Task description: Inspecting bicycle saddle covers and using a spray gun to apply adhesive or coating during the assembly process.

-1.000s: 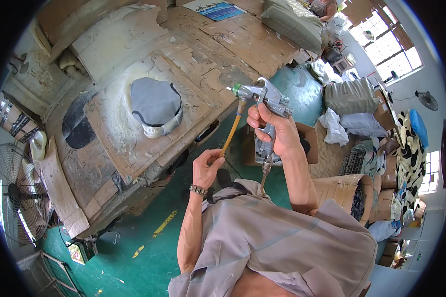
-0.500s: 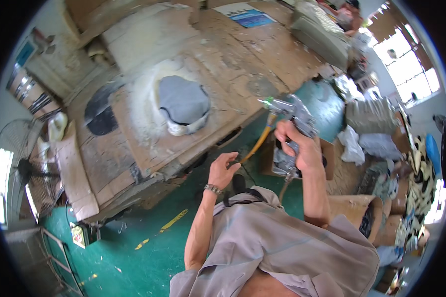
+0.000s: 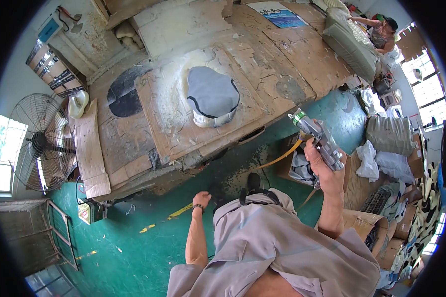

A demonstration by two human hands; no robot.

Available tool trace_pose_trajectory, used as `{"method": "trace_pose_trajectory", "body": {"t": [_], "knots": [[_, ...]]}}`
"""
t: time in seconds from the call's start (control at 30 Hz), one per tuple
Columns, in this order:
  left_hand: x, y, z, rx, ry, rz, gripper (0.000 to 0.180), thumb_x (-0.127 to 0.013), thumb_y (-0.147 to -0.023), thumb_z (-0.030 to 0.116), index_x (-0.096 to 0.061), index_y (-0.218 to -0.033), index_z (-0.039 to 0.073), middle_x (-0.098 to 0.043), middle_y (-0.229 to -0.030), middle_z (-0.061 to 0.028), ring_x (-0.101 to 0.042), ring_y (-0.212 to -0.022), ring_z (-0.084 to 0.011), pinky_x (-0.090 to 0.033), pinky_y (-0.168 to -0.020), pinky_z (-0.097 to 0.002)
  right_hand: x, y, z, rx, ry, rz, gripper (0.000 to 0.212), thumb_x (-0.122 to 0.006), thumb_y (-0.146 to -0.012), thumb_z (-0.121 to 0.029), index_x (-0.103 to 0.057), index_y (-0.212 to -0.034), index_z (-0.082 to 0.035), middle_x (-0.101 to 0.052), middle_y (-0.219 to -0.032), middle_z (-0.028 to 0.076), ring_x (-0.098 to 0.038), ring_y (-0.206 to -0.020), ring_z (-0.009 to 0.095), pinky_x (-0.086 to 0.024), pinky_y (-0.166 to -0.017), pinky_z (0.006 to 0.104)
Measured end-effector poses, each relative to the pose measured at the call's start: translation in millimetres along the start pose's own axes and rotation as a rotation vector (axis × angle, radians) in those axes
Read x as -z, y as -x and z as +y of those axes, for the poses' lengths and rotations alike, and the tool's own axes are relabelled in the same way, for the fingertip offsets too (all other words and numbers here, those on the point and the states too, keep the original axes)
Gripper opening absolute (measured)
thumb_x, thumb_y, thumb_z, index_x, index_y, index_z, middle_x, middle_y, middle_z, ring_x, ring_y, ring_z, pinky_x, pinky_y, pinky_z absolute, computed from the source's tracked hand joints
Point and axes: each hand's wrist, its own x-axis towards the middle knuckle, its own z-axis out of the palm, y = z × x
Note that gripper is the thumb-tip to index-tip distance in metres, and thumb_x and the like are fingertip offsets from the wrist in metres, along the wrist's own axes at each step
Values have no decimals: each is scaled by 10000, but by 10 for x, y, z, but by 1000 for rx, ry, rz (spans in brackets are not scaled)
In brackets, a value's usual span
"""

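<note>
My right hand (image 3: 327, 171) is wrapped round a metal spray gun (image 3: 318, 137) with a green ring near its nozzle, held up to the right of the table edge. A yellow hose (image 3: 282, 157) runs leftward from the gun. My left hand (image 3: 201, 199), a band on its wrist, hangs low over the green floor with fingers curled in and nothing visible in them. On the cardboard-covered table (image 3: 173, 143) sits a grey fabric piece with black edging (image 3: 213, 91), over a pale padded form (image 3: 208, 120). Whitish overspray surrounds it. Neither hand touches it.
A black round patch (image 3: 126, 94) marks the table's left part. A large fan (image 3: 39, 141) stands at far left. Beside my right arm is a cardboard box (image 3: 287, 163) of grey pieces; sacks (image 3: 389, 134) lie farther right. Another person (image 3: 384, 34) works at the far right.
My left hand has dropped down and left, away from the hose, and its fingers have curled. The spray gun has tilted in my right hand. The view has shifted, showing more of the left side.
</note>
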Motion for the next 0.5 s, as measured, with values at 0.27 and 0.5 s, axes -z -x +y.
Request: {"method": "trace_pose_trajectory", "body": {"t": [0.27, 0.5], "knots": [[-429, 661, -1038, 743, 500, -158, 239, -745, -911, 261, -774, -1102, 121, -772, -989, -71, -747, -788, -213, -612, -680, -429, -94, 93, -130, 93, 177, -22, 546, -740, -951, -117, -564, -1453, 8, -667, -907, 4, -585, -763, 72, -493, -727, 225], [-533, 625, -1082, 695, 805, -116, 277, -683, -954, 185, -689, -1218, 102, -753, -952, -68, -738, -785, -250, -573, -627, -422, -137, 209, -358, 140, 387, -178, 550, -768, -913, -116, -597, -1424, -5, -700, -948, 57, -630, -806, 104, -511, -742, 256]]}}
